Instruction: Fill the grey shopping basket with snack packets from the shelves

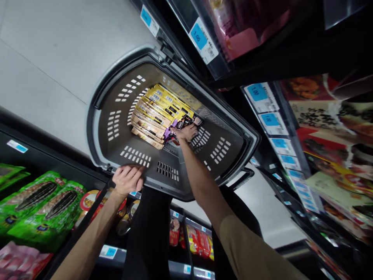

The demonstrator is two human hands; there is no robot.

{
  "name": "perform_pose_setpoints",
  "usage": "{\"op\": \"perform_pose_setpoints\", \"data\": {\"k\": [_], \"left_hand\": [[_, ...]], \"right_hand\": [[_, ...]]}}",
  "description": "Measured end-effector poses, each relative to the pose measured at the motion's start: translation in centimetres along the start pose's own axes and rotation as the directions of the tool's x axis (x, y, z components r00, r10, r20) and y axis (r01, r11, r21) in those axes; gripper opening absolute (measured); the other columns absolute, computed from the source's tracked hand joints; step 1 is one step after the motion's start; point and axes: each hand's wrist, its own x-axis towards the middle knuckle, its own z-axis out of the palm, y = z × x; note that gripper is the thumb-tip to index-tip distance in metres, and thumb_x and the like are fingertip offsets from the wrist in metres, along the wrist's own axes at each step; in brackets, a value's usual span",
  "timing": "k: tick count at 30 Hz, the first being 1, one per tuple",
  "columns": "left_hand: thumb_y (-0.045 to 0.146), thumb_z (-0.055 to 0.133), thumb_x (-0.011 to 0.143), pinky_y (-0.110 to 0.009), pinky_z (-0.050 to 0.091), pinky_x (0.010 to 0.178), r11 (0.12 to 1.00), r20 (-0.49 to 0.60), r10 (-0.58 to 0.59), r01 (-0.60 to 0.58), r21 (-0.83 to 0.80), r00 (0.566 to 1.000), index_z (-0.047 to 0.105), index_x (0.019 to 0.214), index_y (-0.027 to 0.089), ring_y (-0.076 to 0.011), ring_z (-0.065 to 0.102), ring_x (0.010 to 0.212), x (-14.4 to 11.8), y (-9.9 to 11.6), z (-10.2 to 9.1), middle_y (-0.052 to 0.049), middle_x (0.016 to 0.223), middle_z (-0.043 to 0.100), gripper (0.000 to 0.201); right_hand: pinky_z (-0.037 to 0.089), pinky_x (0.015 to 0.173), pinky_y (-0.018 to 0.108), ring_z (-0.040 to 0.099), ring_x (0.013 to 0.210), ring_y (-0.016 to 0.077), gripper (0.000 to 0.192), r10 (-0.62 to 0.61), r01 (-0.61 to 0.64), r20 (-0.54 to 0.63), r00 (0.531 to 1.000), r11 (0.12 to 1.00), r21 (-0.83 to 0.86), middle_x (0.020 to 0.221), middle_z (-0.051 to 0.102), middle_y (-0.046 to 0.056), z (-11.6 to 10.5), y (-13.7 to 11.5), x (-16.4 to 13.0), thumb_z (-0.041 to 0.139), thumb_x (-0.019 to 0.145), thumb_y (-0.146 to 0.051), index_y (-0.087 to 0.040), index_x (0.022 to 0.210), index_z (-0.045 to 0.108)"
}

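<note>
Over on the left I see green snack bags on the shelf, then my left hand curled over the grey basket's near rim. Further right, my right hand reaches inside, fingers closed on a dark packet beside the stacked yellow boxes; blue price tags line the right shelves.

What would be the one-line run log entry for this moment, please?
left hand: grips basket rim | right hand: inside grey basket, on small dark packet | yellow boxes: stacked in basket | setting: shop aisle
</note>
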Motion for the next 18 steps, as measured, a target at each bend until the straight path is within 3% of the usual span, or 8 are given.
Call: {"op": "perform_pose_setpoints", "data": {"k": [3, 6, 10, 15, 18], "left_hand": [[0.016, 0.056, 0.084, -0.038, 0.034, 0.068, 1.0, 0.003, 0.004, -0.004, 0.006, 1.0, 0.073, 0.101, 0.017, -0.0196, 0.056, 0.069, 0.0, -0.1, 0.0, -0.003, 0.079, 0.074, 0.024], [0.016, 0.056, 0.084, -0.038, 0.034, 0.068, 1.0, 0.001, 0.001, -0.001, 0.005, 1.0, 0.074, 0.1, 0.018, -0.0194, 0.057, 0.07, 0.1, -0.1, 0.0, -0.003, 0.078, 0.073, 0.024], [0.015, 0.057, 0.082, -0.038, 0.033, 0.069, 1.0, -0.01, -0.011, 0.011, -0.009, 1.0, 0.074, 0.099, 0.019, -0.0198, 0.058, 0.071, 0.2, 0.0, -0.1, -0.003, 0.078, 0.073, 0.024], [0.016, 0.056, 0.084, -0.038, 0.034, 0.07, 0.999, 0.021, -0.037, 0.037, -0.007, 0.999, 0.073, 0.096, 0.02, -0.0204, 0.056, 0.069, 0.2, 0.1, -0.1, -0.002, 0.075, 0.071, 0.021], [0.015, 0.056, 0.083, -0.038, 0.034, 0.071, 0.998, 0.032, -0.055, 0.056, -0.021, 0.998, 0.073, 0.096, 0.021, -0.0203, 0.057, 0.069, 0.2, 0.1, -0.2, -0.002, 0.077, 0.072, 0.022]], "right_hand": [[0.05, 0.109, 0.049, 0.055, 0.132, 0.0411, 0.1, -0.051, 0.051, 0.007, 0.999, 0.999, -0.001, 0.139, 0.057, 0.032, 0.1, 0.2, 0.3, 0.097, 0.065, -0.042, -0.005, 0.144, 0.047], [0.056, 0.094, 0.04, 0.069, 0.111, 0.0343, 0.065, -0.01, 0.005, 0.116, 0.993, 0.999, 0.043, 0.117, 0.072, 0.026, -0.4, 1.0, 1.0, 0.09, 0.072, -0.037, -0.005, 0.122, 0.064], [0.056, 0.086, 0.034, 0.073, 0.098, 0.0265, 0.035, -0.034, 0.016, 0.191, 0.981, 0.995, 0.094, 0.102, 0.078, 0.017, -1.7, 3.5, 0.5, 0.08, 0.077, -0.032, -0.008, 0.101, 0.072], [0.058, 0.089, 0.035, 0.073, 0.094, 0.0255, 0.033, -0.162, 0.12, 0.208, 0.965, 0.972, 0.2, 0.1, 0.078, 0.009, -3.3, 7.6, -3.0, 0.078, 0.07, -0.023, -0.014, 0.101, 0.075], [0.054, 0.103, 0.04, 0.068, 0.114, 0.0287, 0.04, -0.265, 0.219, 0.151, 0.952, 0.938, 0.267, 0.117, 0.072, 0.012, -3.4, 8.2, -3.5, 0.079, 0.066, -0.021, -0.015, 0.105, 0.076]]}}
